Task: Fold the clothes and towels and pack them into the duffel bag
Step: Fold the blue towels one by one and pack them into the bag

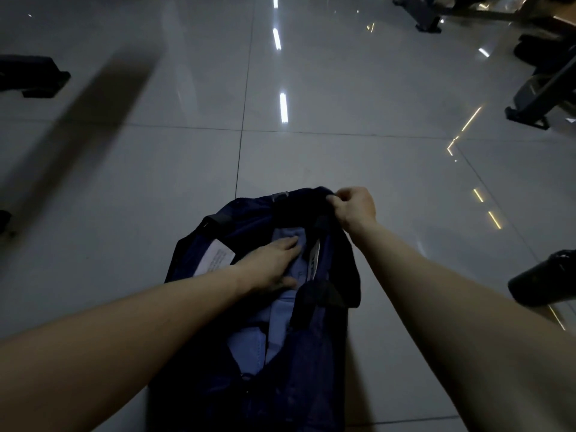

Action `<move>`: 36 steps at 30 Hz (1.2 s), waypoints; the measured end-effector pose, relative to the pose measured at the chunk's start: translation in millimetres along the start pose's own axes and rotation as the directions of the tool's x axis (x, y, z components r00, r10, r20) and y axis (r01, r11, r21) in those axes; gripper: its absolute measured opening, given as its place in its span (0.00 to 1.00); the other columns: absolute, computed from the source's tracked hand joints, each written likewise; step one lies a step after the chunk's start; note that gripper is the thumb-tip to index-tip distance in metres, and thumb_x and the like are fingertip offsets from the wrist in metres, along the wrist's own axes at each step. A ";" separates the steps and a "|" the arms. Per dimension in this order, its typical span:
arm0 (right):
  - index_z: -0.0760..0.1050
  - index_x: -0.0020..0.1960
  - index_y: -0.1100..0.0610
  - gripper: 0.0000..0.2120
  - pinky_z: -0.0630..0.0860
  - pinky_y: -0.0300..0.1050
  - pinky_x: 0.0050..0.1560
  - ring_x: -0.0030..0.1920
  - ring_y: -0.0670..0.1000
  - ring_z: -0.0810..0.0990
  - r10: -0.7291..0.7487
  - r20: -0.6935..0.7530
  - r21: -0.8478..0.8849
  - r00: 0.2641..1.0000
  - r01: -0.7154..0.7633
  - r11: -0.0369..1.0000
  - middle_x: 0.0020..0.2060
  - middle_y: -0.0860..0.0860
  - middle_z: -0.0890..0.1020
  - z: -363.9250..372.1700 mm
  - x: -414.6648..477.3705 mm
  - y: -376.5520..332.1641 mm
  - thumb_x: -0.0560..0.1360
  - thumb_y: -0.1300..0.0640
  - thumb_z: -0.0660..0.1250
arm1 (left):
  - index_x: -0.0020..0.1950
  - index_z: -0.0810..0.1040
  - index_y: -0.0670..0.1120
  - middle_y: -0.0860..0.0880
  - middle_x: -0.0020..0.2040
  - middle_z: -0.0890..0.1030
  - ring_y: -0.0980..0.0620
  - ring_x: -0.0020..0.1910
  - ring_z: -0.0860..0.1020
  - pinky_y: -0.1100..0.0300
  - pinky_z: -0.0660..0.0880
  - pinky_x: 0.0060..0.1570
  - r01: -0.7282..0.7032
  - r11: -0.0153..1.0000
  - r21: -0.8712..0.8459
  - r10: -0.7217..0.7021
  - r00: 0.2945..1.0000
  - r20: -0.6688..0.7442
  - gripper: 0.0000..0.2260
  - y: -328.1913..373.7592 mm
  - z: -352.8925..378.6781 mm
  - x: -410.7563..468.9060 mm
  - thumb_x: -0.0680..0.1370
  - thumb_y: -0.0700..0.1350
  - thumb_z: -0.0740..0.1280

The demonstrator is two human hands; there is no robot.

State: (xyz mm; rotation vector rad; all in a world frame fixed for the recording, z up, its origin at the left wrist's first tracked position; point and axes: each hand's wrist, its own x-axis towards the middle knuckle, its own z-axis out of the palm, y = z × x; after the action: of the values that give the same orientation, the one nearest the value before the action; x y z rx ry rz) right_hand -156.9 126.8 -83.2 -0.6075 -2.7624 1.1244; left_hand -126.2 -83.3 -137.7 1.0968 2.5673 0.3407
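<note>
Grey glossy tiled floor (343, 157) all round, streaked with bright reflections of lights. Low in the middle of it, a navy bag (299, 369), lying lengthwise away from the person, mouth open upward. At the top right, dark gear (542, 98) on black feet, well apart from the bag; too dim to tell what kind. At the far left edge, a dark bundle (28, 74) on the floor, also well apart. At the right edge, a black rounded object (542, 280), cut off by the frame and not identifiable. Inside the bag, pale blue clothes (249, 344), folded and lying along its length. Across the right side of the opening, a black strap (314, 299), draped over the rim. Left hand (271, 263) inside the bag, fingers straight and together, pressed flat on the clothes. Right hand (355, 207) at the far end, fingers curled, pinching the bag's dark rim and holding it up. On the inner left wall of the bag, a white label (215, 257) with small print, unreadable.
</note>
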 end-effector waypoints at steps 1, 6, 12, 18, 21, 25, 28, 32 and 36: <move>0.82 0.42 0.57 0.11 0.77 0.47 0.45 0.45 0.57 0.83 0.001 -0.019 0.002 1.000 -0.001 1.000 0.39 0.55 0.85 -2.7 1.0 -0.1 0.78 0.51 0.70 | 0.81 0.58 0.41 0.43 0.82 0.57 0.43 0.79 0.59 0.50 0.62 0.76 -0.012 1.000 0.011 0.012 1.000 0.004 0.38 -0.3 -0.1 0.4 0.79 0.57 0.69; 0.82 0.46 0.56 0.11 0.72 0.45 0.43 0.47 0.58 0.82 -0.017 0.131 -0.249 0.991 0.049 0.967 0.42 0.54 0.84 -13.7 -7.7 1.8 0.78 0.48 0.68 | 0.80 0.61 0.40 0.42 0.80 0.61 0.43 0.78 0.61 0.55 0.59 0.76 -0.001 0.994 0.109 0.011 0.996 -0.085 0.38 3.2 -7.6 -6.9 0.78 0.60 0.69; 0.75 0.54 0.56 0.23 0.76 0.49 0.47 0.49 0.56 0.80 -0.003 0.165 -0.283 0.986 0.050 0.958 0.46 0.51 0.81 -23.8 -31.7 -20.1 0.73 0.36 0.67 | 0.60 0.82 0.41 0.42 0.62 0.81 0.42 0.60 0.80 0.51 0.76 0.59 -0.044 0.934 0.355 0.216 0.860 -0.462 0.16 6.4 -18.4 -31.5 0.74 0.46 0.74; 0.65 0.59 0.57 0.32 0.75 0.52 0.46 0.52 0.60 0.79 -0.067 0.205 -0.420 0.976 0.150 0.895 0.54 0.54 0.75 -17.0 -86.6 -32.7 0.70 0.34 0.70 | 0.67 0.73 0.47 0.46 0.61 0.77 0.43 0.59 0.75 0.49 0.69 0.57 0.440 0.848 0.294 -0.254 0.826 -0.503 0.26 -8.3 -45.7 -41.3 0.74 0.57 0.72; 0.66 0.55 0.57 0.19 0.71 0.49 0.43 0.51 0.61 0.80 -0.007 0.217 -0.493 0.976 0.116 0.862 0.51 0.56 0.77 -16.7 -88.9 -14.8 0.74 0.46 0.68 | 0.59 0.76 0.48 0.47 0.54 0.79 0.45 0.54 0.78 0.52 0.68 0.48 0.480 0.826 0.296 -0.322 0.832 -0.452 0.14 -22.4 -50.5 -44.1 0.80 0.56 0.66; 0.74 0.43 0.56 0.15 0.72 0.47 0.38 0.44 0.59 0.81 0.124 0.135 -0.418 0.983 -0.057 0.907 0.40 0.53 0.80 -23.8 -76.5 15.5 0.73 0.45 0.71 | 0.48 0.81 0.47 0.46 0.45 0.83 0.42 0.43 0.81 0.54 0.73 0.39 0.475 0.875 0.096 -0.363 0.773 -0.520 0.08 -37.9 -57.4 -43.1 0.80 0.50 0.67; 0.78 0.38 0.58 0.14 0.74 0.48 0.36 0.37 0.56 0.82 0.126 0.170 -0.135 0.977 -0.104 0.985 0.34 0.54 0.83 -24.1 -75.4 27.6 0.74 0.48 0.73 | 0.45 0.83 0.48 0.49 0.40 0.82 0.46 0.41 0.80 0.57 0.68 0.36 0.434 0.842 -0.320 -0.539 0.676 -0.503 0.09 -39.6 -70.3 -39.0 0.80 0.51 0.67; 0.81 0.45 0.66 0.13 0.77 0.42 0.35 0.33 0.47 0.84 0.105 0.389 0.309 0.915 -0.237 0.921 0.33 0.52 0.85 -35.2 -78.8 27.2 0.76 0.55 0.74 | 0.39 0.83 0.47 0.49 0.36 0.83 0.48 0.40 0.81 0.59 0.71 0.36 0.330 0.667 -0.668 -0.665 0.668 -0.334 0.13 -45.0 -81.0 -41.5 0.80 0.52 0.69; 0.82 0.52 0.65 0.16 0.81 0.41 0.39 0.43 0.52 0.86 0.089 0.491 0.326 0.866 -0.278 0.903 0.44 0.57 0.87 -41.0 -84.1 27.1 0.77 0.51 0.72 | 0.43 0.82 0.47 0.48 0.41 0.83 0.46 0.45 0.82 0.55 0.75 0.43 0.334 0.615 -0.714 -0.670 0.699 -0.250 0.12 -45.0 -77.7 -50.8 0.80 0.53 0.69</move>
State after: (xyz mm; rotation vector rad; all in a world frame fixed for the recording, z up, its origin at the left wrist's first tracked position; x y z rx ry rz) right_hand -61.4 137.6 -67.3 -0.6291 -2.7407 2.0466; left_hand -152.7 -157.8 -71.4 -0.0455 2.6768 1.3498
